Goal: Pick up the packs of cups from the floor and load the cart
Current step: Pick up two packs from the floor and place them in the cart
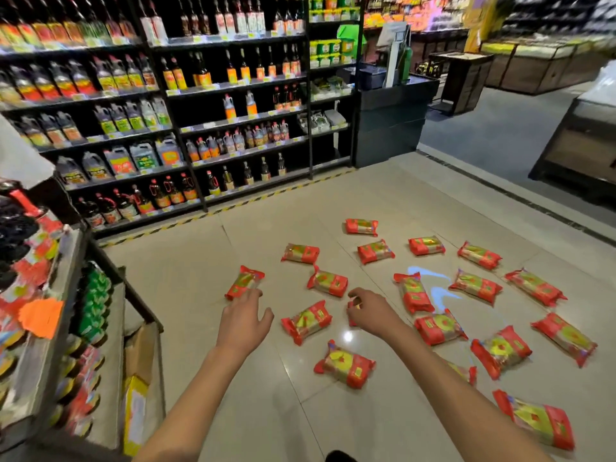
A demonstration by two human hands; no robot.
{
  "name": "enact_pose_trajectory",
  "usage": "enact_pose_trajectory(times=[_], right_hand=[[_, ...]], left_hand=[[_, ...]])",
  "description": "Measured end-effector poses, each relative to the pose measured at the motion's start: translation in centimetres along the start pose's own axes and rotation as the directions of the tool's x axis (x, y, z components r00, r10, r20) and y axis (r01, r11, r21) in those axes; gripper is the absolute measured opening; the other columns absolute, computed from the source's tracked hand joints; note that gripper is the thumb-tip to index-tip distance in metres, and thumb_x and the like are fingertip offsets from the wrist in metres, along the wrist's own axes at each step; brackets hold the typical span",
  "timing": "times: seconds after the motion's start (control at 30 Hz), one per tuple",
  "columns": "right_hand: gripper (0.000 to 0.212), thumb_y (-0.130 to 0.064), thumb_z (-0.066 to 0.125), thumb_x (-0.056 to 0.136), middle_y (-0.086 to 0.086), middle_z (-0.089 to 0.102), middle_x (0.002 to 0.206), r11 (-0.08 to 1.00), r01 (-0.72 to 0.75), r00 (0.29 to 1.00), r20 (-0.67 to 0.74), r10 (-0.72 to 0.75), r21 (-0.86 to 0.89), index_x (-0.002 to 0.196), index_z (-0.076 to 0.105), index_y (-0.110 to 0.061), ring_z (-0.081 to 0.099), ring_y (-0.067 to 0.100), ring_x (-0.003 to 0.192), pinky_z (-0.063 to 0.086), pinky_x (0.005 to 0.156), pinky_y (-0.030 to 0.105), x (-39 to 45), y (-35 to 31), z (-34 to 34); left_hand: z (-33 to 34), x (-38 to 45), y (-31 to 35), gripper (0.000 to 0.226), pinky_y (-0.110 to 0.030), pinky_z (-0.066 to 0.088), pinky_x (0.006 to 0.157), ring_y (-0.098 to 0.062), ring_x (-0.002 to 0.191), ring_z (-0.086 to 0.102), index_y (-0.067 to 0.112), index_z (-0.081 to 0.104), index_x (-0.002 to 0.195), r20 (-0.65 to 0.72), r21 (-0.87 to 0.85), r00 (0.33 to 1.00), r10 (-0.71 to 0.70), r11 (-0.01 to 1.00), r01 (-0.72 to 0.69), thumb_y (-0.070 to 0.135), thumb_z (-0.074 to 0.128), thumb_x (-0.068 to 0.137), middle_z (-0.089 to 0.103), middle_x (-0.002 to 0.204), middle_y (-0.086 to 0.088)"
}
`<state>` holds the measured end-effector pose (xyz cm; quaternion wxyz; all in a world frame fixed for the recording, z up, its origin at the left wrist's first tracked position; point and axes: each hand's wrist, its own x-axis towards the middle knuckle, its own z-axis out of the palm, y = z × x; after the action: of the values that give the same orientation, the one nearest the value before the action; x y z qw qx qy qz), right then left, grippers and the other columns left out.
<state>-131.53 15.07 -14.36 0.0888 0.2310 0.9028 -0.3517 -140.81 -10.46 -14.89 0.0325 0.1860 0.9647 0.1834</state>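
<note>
Head view: about seventeen packs of cups (pixel 306 321) lie scattered on the floor (pixel 186 288), which is glossy beige tile with thin grout lines. Each pack is a soft, pillow-shaped clear sleeve with crimped red ends and a yellow-green printed middle; the print is too blurred to read.

The left hand (pixel 245 320) reaches forward with bare forearm extended, palm down, fingers spread and straight; its fingertips (pixel 248 296) touch the near end of one pack (pixel 245 281), and the grip has not closed round it. The right hand (pixel 371 311) is also stretched out, with fingers curled, pinching the red end of another pack (pixel 350 310), which it mostly hides.

At the left edge stands the cart (pixel 46 321), a grey tiered frame carrying red and green packets, a cardboard box and an orange tag. Behind, dark shelves (pixel 233 85) hold rows of bottles with unreadable labels.
</note>
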Motion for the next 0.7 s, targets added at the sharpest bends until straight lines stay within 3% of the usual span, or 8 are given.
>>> enact_pose_trajectory(times=[0.1,0.2,0.3,0.5,0.7], right_hand=[[0.048,-0.023,0.051,0.098,0.008,0.061,0.137,0.998,0.043,0.999,0.016,-0.042,-0.047,0.144,0.051,-0.013,0.058,0.028,0.123,0.043,0.086,0.028,7.8,-2.6,0.1],[0.042,-0.019,0.05,0.098,0.015,0.064,0.133,0.996,0.067,0.998,0.025,-0.065,-0.055,0.138,0.056,-0.009,0.06,0.032,0.12,0.048,0.092,0.033,16.3,-5.2,0.3],[0.047,-0.027,0.053,0.097,0.013,0.064,0.135,0.99,0.077,0.996,0.049,-0.072,-0.115,0.142,0.052,-0.015,0.059,0.032,0.124,0.047,0.097,0.035,24.4,-8.1,0.4],[0.046,-0.027,0.052,0.095,0.014,0.066,0.128,0.942,0.175,0.984,0.093,-0.155,-0.287,0.14,0.052,-0.016,0.063,0.035,0.116,0.049,0.092,0.038,36.3,-14.6,-0.5],[0.041,-0.027,0.052,0.098,0.015,0.066,0.126,0.914,0.198,0.979,0.108,-0.17,-0.353,0.137,0.054,-0.014,0.062,0.035,0.116,0.049,0.09,0.036,47.6,-19.1,-0.8]], left_hand=[[0.4,7.0,-2.2,0.042,-0.041,0.044,0.097,-0.032,0.119,0.059,0.011,0.06,0.13,0.027,-0.021,0.999,-0.029,0.999,0.03,0.03,0.063,0.092,0.064,0.128,-0.01],[0.8,14.0,-4.5,0.039,-0.04,0.046,0.096,-0.031,0.117,0.06,0.014,0.063,0.125,0.046,-0.006,0.998,-0.049,0.999,0.05,0.029,0.064,0.09,0.065,0.126,-0.007],[0.4,20.9,-6.4,0.035,-0.039,0.045,0.096,-0.03,0.117,0.059,0.015,0.061,0.126,0.08,0.059,0.996,-0.044,0.998,0.039,0.029,0.057,0.094,0.064,0.126,-0.007],[0.5,33.3,-10.3,0.079,-0.046,0.049,0.093,-0.039,0.112,0.063,0.005,0.064,0.128,0.059,0.068,0.998,-0.032,0.997,0.028,0.053,0.027,0.078,0.067,0.122,-0.017],[0.4,45.6,-11.7,0.056,-0.04,0.042,0.1,-0.032,0.124,0.056,0.011,0.057,0.135,0.162,0.056,0.985,-0.062,0.997,0.054,0.043,0.038,0.093,0.06,0.135,-0.01]])
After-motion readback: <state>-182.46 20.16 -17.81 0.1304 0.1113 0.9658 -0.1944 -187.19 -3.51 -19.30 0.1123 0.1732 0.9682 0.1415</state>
